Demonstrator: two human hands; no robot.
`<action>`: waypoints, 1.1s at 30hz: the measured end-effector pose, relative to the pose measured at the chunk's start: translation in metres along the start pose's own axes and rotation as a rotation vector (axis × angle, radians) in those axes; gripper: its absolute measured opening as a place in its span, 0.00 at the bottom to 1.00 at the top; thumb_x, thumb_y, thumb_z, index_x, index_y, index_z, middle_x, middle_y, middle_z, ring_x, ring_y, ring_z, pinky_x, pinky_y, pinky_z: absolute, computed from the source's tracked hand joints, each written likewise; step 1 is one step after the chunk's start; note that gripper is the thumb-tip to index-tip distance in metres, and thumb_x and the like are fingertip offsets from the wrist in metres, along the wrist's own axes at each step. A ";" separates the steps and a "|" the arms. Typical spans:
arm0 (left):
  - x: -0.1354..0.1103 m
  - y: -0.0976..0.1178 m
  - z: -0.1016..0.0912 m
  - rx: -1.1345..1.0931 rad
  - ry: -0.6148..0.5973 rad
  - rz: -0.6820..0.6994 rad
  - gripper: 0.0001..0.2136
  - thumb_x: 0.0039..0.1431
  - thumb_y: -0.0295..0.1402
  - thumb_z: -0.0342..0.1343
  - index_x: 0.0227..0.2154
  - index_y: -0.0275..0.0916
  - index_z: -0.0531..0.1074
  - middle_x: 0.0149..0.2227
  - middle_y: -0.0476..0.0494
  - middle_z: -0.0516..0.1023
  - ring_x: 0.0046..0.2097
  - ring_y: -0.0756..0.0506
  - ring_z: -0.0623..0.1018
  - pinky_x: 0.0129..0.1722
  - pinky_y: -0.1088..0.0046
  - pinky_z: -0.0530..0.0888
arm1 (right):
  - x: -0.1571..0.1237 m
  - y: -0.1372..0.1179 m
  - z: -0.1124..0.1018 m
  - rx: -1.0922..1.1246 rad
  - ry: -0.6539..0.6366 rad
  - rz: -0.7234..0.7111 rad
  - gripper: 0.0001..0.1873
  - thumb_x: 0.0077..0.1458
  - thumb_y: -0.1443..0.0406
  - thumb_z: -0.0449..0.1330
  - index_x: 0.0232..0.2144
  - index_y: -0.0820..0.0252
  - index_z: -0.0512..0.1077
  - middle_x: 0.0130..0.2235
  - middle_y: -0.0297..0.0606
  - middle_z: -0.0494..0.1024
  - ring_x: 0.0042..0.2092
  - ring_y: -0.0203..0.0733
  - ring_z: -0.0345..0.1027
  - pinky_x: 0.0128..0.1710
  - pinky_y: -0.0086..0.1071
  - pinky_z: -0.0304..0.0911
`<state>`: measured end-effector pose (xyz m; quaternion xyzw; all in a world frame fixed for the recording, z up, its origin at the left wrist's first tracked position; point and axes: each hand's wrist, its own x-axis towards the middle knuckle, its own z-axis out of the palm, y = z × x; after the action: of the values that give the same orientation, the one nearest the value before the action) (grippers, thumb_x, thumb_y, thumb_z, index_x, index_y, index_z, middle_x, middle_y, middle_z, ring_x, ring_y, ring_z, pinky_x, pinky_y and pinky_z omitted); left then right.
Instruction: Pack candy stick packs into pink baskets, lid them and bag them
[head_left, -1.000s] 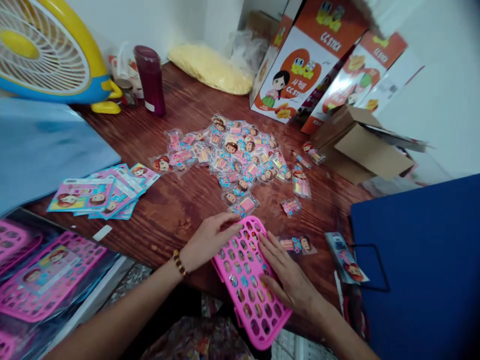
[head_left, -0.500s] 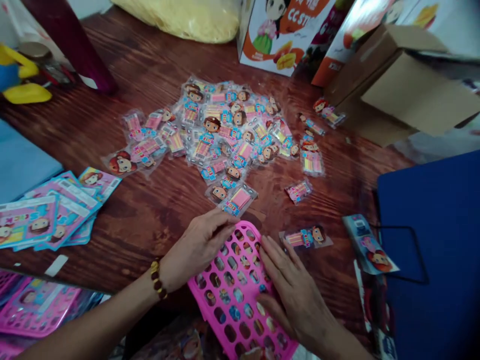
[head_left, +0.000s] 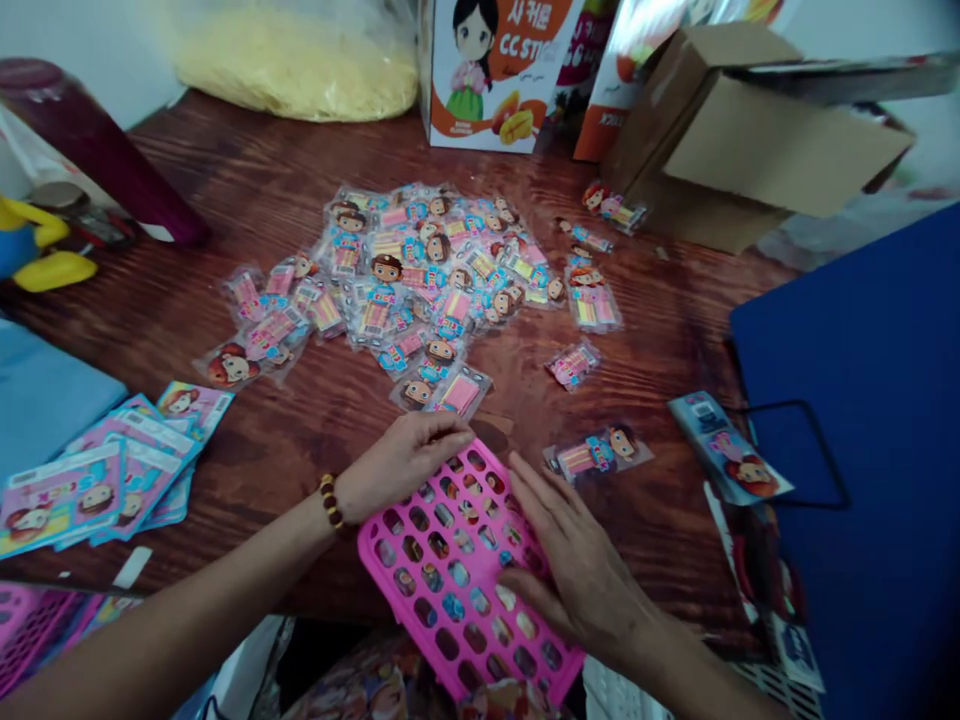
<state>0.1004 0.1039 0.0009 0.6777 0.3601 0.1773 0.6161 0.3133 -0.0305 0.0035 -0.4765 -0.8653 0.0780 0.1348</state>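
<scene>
A pink plastic basket [head_left: 469, 580] with rows of oval holes lies tilted at the table's front edge, against my lap. Its perforated face is towards me, and colourful pieces show faintly through the holes. My left hand [head_left: 401, 460] is closed over its far left edge, fingers curled at the top corner. Along the right edge lies my right hand [head_left: 562, 560], fingers stretched down the side and thumb across the face, holding the basket between them. Beyond the hands is a heap of small clear candy-stick packets [head_left: 442, 270]. One loose packet [head_left: 600, 452] lies just past my right fingers.
Printed cards [head_left: 112, 470] are fanned at the left by a blue sheet [head_left: 45, 390]. A purple bottle [head_left: 105, 150], a bag of yellow material [head_left: 300, 60], a printed box [head_left: 495, 75] and an open cardboard box [head_left: 750, 140] stand behind. A blue panel [head_left: 862, 420] borders the right.
The view has shifted and turned slightly, so the table items appear further left. Both hands keep their hold on the basket, with little movement of the fingers.
</scene>
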 end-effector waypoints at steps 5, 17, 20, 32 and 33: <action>-0.001 -0.001 0.007 -0.160 0.024 -0.144 0.15 0.60 0.46 0.53 0.32 0.37 0.72 0.29 0.49 0.72 0.31 0.50 0.71 0.31 0.75 0.69 | -0.008 0.004 0.005 0.102 0.018 0.121 0.35 0.67 0.62 0.50 0.70 0.59 0.42 0.67 0.46 0.58 0.68 0.46 0.51 0.66 0.51 0.50; 0.005 -0.006 0.005 0.019 0.094 -0.059 0.10 0.64 0.40 0.53 0.43 0.43 0.72 0.38 0.50 0.78 0.39 0.49 0.77 0.39 0.76 0.73 | -0.001 0.009 0.002 0.708 0.008 0.533 0.15 0.67 0.64 0.50 0.48 0.53 0.75 0.44 0.37 0.80 0.45 0.39 0.74 0.45 0.32 0.70; 0.005 -0.006 0.006 -0.028 0.115 -0.087 0.10 0.63 0.39 0.54 0.43 0.42 0.72 0.36 0.50 0.78 0.37 0.49 0.78 0.36 0.76 0.73 | 0.000 0.010 0.001 0.670 0.054 0.487 0.14 0.66 0.66 0.50 0.47 0.53 0.74 0.42 0.36 0.79 0.45 0.39 0.72 0.46 0.32 0.68; -0.045 -0.003 0.007 0.509 0.324 0.287 0.15 0.66 0.39 0.50 0.51 0.39 0.72 0.50 0.42 0.79 0.50 0.43 0.77 0.50 0.65 0.74 | -0.004 -0.004 0.006 0.322 0.029 0.563 0.19 0.68 0.58 0.46 0.53 0.57 0.70 0.51 0.42 0.78 0.52 0.46 0.72 0.55 0.47 0.64; -0.053 -0.003 0.015 0.616 0.383 0.342 0.16 0.66 0.37 0.50 0.53 0.39 0.71 0.52 0.40 0.77 0.53 0.42 0.75 0.55 0.60 0.71 | -0.004 -0.005 0.006 0.293 0.016 0.567 0.20 0.68 0.57 0.46 0.54 0.57 0.70 0.52 0.42 0.77 0.53 0.47 0.71 0.55 0.48 0.64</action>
<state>0.0741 0.0555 0.0061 0.8356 0.3867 0.2842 0.2672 0.3101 -0.0365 -0.0012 -0.6746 -0.6766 0.2323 0.1819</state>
